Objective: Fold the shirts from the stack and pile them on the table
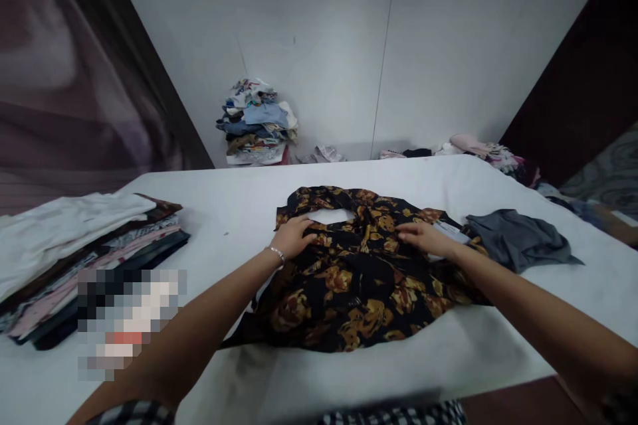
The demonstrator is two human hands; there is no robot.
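Both forearms reach in from the near edge of the counter (pixel 219 212). Left hand (pixel 293 236): fingers (pixel 305 220) spread flat, gripping nothing, pressed on the floral garment (pixel 349 279) at its neck opening. Right hand (pixel 426 238): fingers (pixel 406 231) extended flat, also pressing on the garment, right of that opening. Garment lies spread at counter centre. Grey cloth (pixel 518 239) just right of garment; folded stack (pixel 84 246) well left; clothes heap (pixel 256 121) beyond it, by the wall.
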